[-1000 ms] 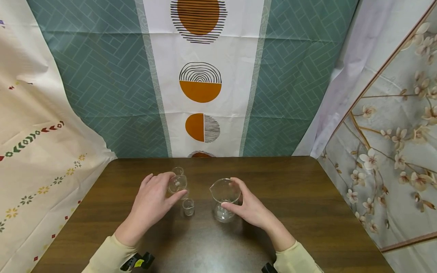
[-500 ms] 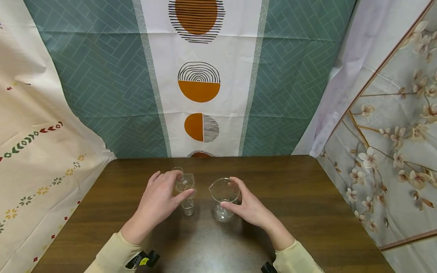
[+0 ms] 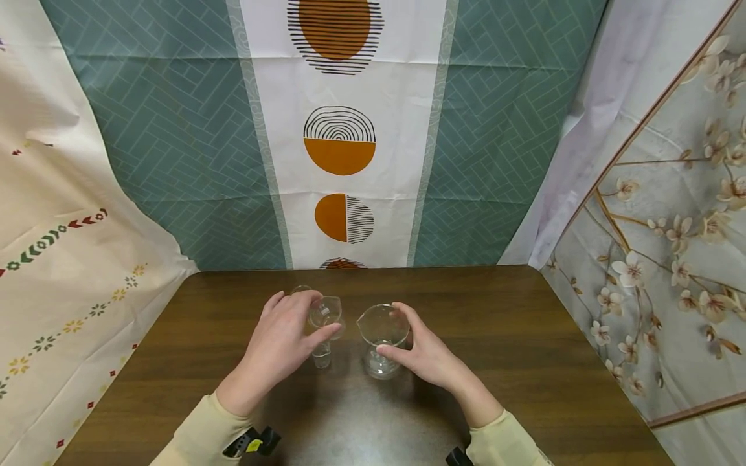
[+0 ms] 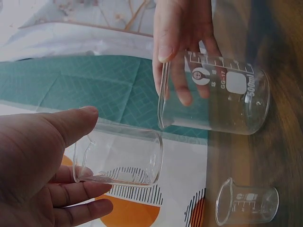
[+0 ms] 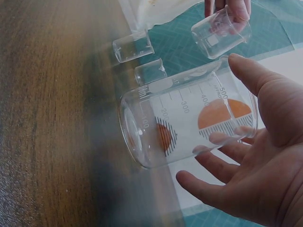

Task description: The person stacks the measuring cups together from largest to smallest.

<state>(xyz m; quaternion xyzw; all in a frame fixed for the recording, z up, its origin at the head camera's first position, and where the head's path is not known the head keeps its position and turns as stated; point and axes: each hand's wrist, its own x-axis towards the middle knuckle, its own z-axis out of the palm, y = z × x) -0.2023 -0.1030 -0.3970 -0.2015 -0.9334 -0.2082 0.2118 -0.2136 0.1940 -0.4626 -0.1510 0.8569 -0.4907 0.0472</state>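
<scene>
My left hand (image 3: 276,342) holds a medium glass beaker (image 3: 324,313) near its rim, between thumb and fingers. In the left wrist view, this beaker (image 4: 123,156) is raised off the table and see-through, with nothing visible inside. To its right a large 500 ml beaker (image 3: 380,333) stands upright on the table. The thumb and fingers of my right hand (image 3: 430,355) grip it around the upper part. White graduation marks show on the large beaker's wall (image 5: 182,111) in the right wrist view.
Two small glass beakers stand on the brown wooden table (image 3: 495,323). One small beaker (image 3: 322,360) is below the raised one; the other small beaker (image 3: 300,288) is farther back, partly hidden by my left hand. A patterned cloth (image 3: 489,162) hangs behind the table.
My left hand has moved right with the medium beaker, nearer the large one, passing over the front small beaker. My right hand and the large beaker have stayed put.
</scene>
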